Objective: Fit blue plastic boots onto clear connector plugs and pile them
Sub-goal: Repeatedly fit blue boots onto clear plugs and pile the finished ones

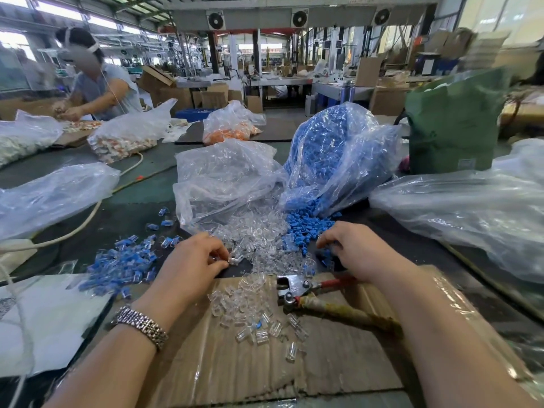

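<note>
Clear connector plugs [253, 240] spill from an open clear bag [223, 178] onto the table, and more lie loose on the cardboard [250, 307]. Blue boots [306, 222] pour out of a blue-filled bag [332, 151] to the right. A pile of fitted plugs with blue boots [120, 263] lies at the left. My left hand [194, 260] pinches a clear plug [235, 259] at the edge of the clear heap. My right hand [350, 245] has its curled fingers down among the blue boots; what they hold is hidden.
A crimping tool [312, 290] with red and taped handles lies on the cardboard sheet [235, 363] under my right wrist. Large plastic bags [471, 207] sit left and right, a green bag [453, 125] at the back right. A person [97, 86] works across the table at far left.
</note>
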Motion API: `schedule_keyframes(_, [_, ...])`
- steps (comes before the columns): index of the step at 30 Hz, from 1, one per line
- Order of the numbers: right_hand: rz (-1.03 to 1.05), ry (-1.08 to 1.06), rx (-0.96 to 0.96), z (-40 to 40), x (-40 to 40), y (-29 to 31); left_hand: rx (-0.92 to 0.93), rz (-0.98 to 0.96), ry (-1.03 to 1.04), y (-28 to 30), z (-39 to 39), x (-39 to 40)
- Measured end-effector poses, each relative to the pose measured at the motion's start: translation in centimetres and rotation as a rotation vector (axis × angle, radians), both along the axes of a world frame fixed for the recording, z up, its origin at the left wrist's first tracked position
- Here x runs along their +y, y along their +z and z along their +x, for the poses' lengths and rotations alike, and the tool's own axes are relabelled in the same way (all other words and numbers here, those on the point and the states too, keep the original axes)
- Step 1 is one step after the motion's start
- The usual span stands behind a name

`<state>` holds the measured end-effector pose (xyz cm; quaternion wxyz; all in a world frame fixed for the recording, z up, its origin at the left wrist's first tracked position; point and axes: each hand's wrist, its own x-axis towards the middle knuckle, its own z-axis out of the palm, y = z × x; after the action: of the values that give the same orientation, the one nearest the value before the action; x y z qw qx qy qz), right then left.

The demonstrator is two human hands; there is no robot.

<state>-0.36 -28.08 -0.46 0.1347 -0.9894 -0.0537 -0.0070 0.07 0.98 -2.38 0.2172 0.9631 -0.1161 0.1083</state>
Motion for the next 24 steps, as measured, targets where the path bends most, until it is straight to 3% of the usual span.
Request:
schedule_keyframes(6, [-0.014,0.001,-0.009,0.4,0.1,-0.3,0.069,-0.162,-0.066,0.7,-0.9,-0.6])
schedule_keyframes(11, [0.123,-0.031,-0.063,0.1,-0.4,-0.2,0.243,-0.686,-0.047,2.6,-1.3,-0.6])
schedule_keyframes(17, [0.608,-0.009,-0.098,-1.2,1.2,1.2,0.537,-1.126,-0.142,4.6,-2.1,-1.6])
schedule_keyframes(21, [1.05,0.145,0.066,-1.9,3.1,1.7,0.603,-1.168,-0.201,4.6,-2.4,-2.4])
schedule_keyframes(24, [1.128,0.21,0.04,-2.2,3.9,2.0,0.63,-1.252,-0.236,4.2,-2.6,-3.1])
